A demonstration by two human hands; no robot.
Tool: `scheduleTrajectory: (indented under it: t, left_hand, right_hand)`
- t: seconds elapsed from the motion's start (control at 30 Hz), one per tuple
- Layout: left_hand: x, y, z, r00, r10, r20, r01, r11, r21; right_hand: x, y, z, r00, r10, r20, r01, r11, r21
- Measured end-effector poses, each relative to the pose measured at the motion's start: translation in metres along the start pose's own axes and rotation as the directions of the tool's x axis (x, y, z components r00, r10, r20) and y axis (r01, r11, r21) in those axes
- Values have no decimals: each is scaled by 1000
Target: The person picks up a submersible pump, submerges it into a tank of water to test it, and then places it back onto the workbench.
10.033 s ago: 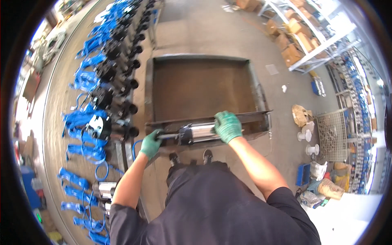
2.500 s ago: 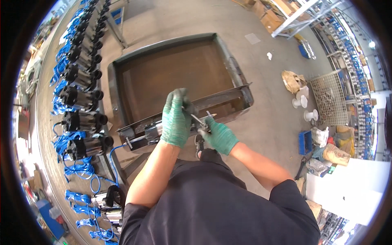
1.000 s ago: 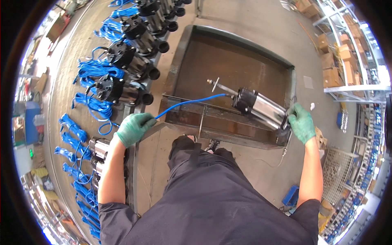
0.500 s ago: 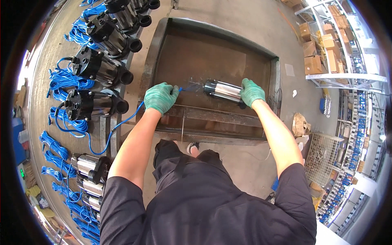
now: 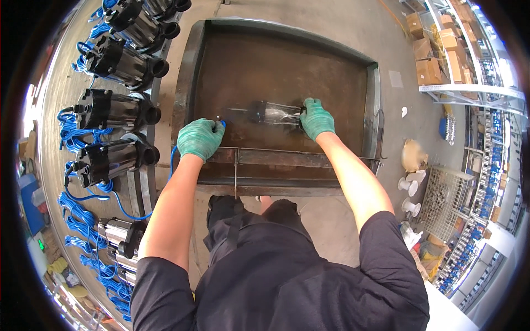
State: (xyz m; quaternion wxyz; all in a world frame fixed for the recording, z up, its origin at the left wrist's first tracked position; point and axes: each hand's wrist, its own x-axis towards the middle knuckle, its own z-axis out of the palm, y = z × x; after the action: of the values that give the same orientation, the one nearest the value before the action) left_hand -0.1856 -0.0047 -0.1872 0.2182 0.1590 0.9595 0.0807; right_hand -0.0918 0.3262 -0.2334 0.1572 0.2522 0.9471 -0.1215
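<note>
In front of me, a cylindrical submersible pump (image 5: 280,113) with a shiny steel body and dark ends lies on its side, low in the brown water of a metal tank (image 5: 371,96). Its left end looks dim beneath the surface. My right hand (image 5: 317,119), in a green glove, is closed around the pump's right end. At the tank's left side, my left hand (image 5: 200,139), gloved the same way, grips a blue cable (image 5: 173,159). A bit of blue shows at its fingertips, and the cable trails down toward the bench on the left.
Several black and steel pumps (image 5: 113,110) with blue cable coils (image 5: 77,218) line a bench on the left. A metal bar (image 5: 276,156) crosses the near part of the tank. To the right stand a white shelf with cardboard boxes (image 5: 428,71), white spools (image 5: 409,207) and a wire basket (image 5: 446,193).
The pump has gone down into the water and left, my right hand moving with it. My left hand, still on the cable, has shifted left and slightly nearer. The whole view has shifted a little.
</note>
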Motion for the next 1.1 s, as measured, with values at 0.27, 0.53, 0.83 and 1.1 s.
scheduleTrajectory:
  t: [0.27, 0.53, 0.83, 1.1]
  left_hand:
    - [-1, 4, 0, 999, -51, -3, 51, 998, 39]
    - [2, 6, 4, 999, -47, -25, 49, 995, 84]
    - [2, 10, 5, 996, -89, -8, 89, 994, 62]
    - [1, 10, 7, 996, -73, -56, 76, 995, 63]
  right_hand:
    - [-56, 73, -45, 990, -47, -137, 64, 990, 125]
    - [-78, 178, -4, 954, 135, -267, -26, 927, 373]
    - [-63, 156, -15, 916, 393, -79, -376, 911, 167]
    - [-66, 150, -23, 915, 403, -24, -399, 910, 112]
